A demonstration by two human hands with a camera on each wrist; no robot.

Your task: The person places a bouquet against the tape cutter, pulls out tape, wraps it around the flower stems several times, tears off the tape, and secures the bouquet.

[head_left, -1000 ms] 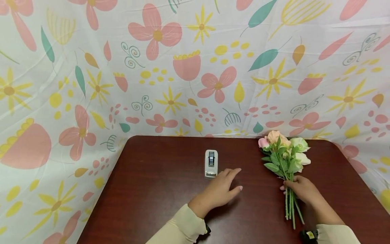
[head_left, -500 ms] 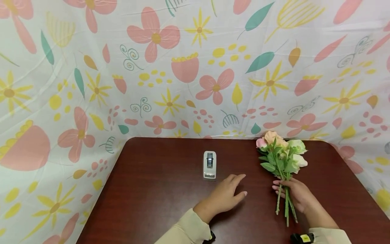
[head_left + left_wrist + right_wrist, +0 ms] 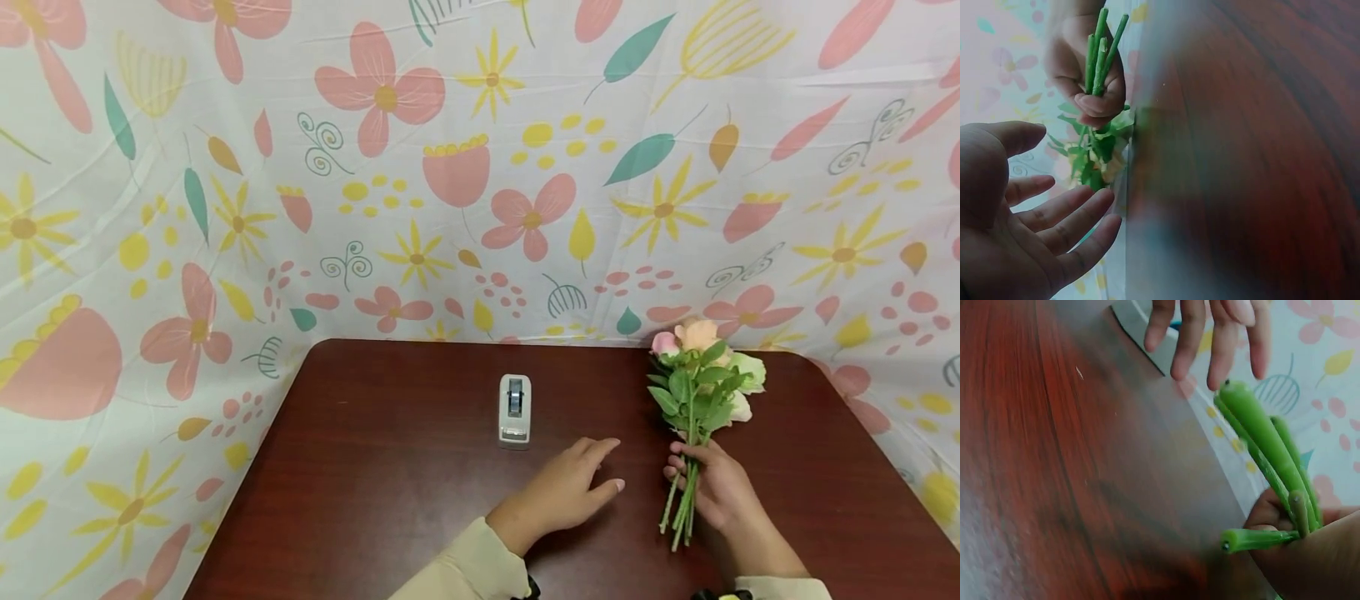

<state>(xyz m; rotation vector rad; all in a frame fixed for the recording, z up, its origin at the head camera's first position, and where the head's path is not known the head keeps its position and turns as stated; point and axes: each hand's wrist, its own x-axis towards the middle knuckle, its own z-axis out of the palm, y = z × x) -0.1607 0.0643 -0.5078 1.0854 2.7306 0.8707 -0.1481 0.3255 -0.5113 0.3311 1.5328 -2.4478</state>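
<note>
On the right of the head view, my right hand [image 3: 726, 492] grips a bunch of roses [image 3: 697, 383] by its green stems. Pink, peach and pale green-white blooms point toward the back, with leaves below them. The cut stem ends [image 3: 1260, 431] stick out of the fist in the right wrist view. My left hand [image 3: 566, 492] is held out over the table, left of the bunch, fingers extended and holding nothing. From the left wrist, its spread fingers [image 3: 1079, 231] appear apart from the stems. A white tape dispenser [image 3: 515, 410] stands behind and left of that hand.
A dark reddish-brown table [image 3: 360, 467] with rounded far corners lies under both hands. Fabric printed with flowers and leaves [image 3: 450, 208] hangs along its back and left side.
My right hand has moved left with the roses, and the stems now lean the other way, their cut ends to the left. My left hand has shifted slightly right and nearer, still extended.
</note>
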